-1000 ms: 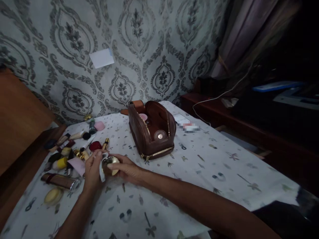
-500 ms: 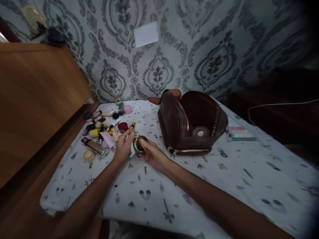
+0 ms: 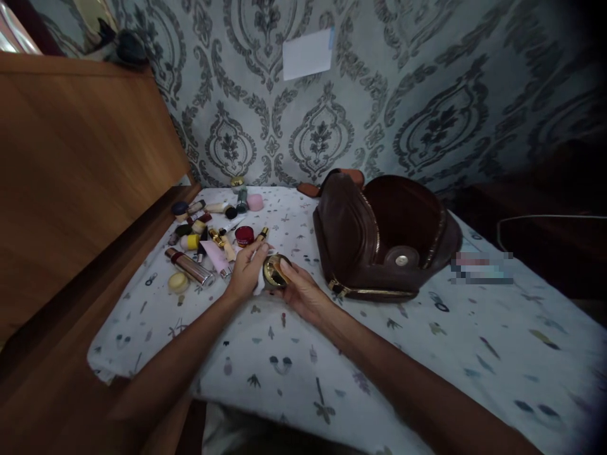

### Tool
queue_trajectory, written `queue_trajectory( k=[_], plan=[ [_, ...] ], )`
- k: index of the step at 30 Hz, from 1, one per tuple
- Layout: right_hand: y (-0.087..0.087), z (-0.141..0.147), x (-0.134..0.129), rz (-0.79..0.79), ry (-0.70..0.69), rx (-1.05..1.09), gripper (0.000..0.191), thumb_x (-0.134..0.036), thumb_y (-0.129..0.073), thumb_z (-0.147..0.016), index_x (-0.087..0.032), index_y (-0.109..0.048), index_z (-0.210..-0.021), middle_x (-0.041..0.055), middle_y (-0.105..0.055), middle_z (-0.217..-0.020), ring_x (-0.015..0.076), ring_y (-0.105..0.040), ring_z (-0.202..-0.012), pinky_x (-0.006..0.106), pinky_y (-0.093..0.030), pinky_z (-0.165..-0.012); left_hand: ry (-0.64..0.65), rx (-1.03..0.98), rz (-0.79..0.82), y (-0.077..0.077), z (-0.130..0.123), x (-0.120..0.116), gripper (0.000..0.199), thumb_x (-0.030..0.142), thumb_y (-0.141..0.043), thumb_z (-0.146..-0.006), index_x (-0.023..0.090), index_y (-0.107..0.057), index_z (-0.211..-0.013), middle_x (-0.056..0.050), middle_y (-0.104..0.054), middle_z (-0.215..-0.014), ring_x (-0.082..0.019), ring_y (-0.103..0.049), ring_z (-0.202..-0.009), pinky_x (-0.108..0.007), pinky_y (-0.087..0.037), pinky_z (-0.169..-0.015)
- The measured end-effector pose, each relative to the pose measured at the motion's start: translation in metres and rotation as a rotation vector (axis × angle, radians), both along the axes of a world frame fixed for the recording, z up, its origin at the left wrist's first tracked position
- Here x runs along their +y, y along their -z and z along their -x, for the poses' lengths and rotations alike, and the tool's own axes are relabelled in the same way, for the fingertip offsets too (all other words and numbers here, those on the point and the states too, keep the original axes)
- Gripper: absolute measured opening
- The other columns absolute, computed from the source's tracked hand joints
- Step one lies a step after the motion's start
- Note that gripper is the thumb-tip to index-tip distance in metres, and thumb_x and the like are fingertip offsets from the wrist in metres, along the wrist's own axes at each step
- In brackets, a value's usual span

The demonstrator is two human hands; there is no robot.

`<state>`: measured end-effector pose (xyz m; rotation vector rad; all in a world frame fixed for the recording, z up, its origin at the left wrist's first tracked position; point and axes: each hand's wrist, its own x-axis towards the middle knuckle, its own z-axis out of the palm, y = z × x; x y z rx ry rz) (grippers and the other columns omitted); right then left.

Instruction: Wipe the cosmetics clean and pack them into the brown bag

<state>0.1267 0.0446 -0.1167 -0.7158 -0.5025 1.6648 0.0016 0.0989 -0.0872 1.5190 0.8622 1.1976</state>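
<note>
My right hand is closed around a round, shiny gold-and-dark cosmetic jar, with the thumb lying over its top. On the jar's left side, my left hand presses a white wipe against it, fingers bent and partly hidden. Just beyond the left fingers lie a small gold-and-black tube and a red jar. To the left, a pink tube, a metallic brown bottle and a pale yellow round pot rest on the patterned cloth.
A brown zip bag gapes open to the right of my hands. More cosmetics, among them a pink-capped item, lie at the back left. A wooden panel borders the left side, and a patterned wall stands behind.
The whole view has shifted, so everything sits a little further right. Both hands stay on the jar, and the left hand's fingers have shifted slightly against its side.
</note>
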Motion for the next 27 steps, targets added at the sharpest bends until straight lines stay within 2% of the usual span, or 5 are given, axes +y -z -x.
queue_trajectory(
  k=[3,7,14,19,27],
  plan=[
    [-0.001,-0.001,0.000,-0.012,0.007,0.024,0.039,-0.040,-0.089,-0.062,-0.018,-0.072,-0.089,0.0001,-0.072,-0.083,0.0119,-0.063,-0.071,0.022,-0.049,-0.060,-0.066,-0.029,-0.008,-0.001,0.000,0.000,0.034,0.050,-0.063,-0.084,0.017,-0.065,-0.076,0.001,-0.061,-0.073,-0.014,-0.054,-0.069,-0.023,-0.042,-0.063],
    [-0.003,-0.002,0.002,-0.086,-0.034,0.025,0.037,-0.034,-0.091,-0.060,-0.017,-0.076,-0.089,0.0000,-0.073,-0.083,0.0105,-0.062,-0.075,0.020,-0.048,-0.069,-0.088,-0.066,0.001,-0.003,0.004,0.004,0.034,0.050,-0.059,-0.086,0.018,-0.061,-0.074,0.003,-0.056,-0.067,-0.012,-0.051,-0.064,-0.022,-0.040,-0.060],
    [0.001,-0.001,0.004,-0.119,-0.024,-0.044,0.030,-0.036,-0.089,-0.062,-0.017,-0.077,-0.080,0.0032,-0.074,-0.083,0.0147,-0.063,-0.080,0.027,-0.047,-0.080,0.085,-0.017,0.042,-0.007,0.008,0.006,0.045,0.060,-0.062,-0.081,0.016,-0.070,-0.082,-0.003,-0.066,-0.075,-0.017,-0.061,-0.070,-0.026,-0.046,-0.066],
    [-0.002,-0.004,0.000,-0.174,-0.068,-0.131,0.033,-0.041,-0.086,-0.066,-0.017,-0.077,-0.087,0.0050,-0.075,-0.091,0.0173,-0.064,-0.090,0.030,-0.046,-0.088,0.041,0.066,-0.133,-0.012,0.009,-0.002,0.043,0.056,-0.055,-0.088,0.016,-0.070,-0.081,-0.003,-0.067,-0.074,-0.019,-0.061,-0.073,-0.028,-0.046,-0.071],
    [-0.004,-0.004,-0.006,-0.075,-0.156,-0.080,0.043,-0.045,-0.084,-0.069,-0.023,-0.071,-0.103,0.0021,-0.073,-0.093,0.0162,-0.066,-0.076,0.032,-0.054,-0.068,-0.077,0.089,-0.206,-0.013,0.007,-0.008,0.036,0.049,-0.051,-0.091,0.018,-0.064,-0.076,0.000,-0.061,-0.071,-0.017,-0.055,-0.072,-0.027,-0.042,-0.070]
  ],
)
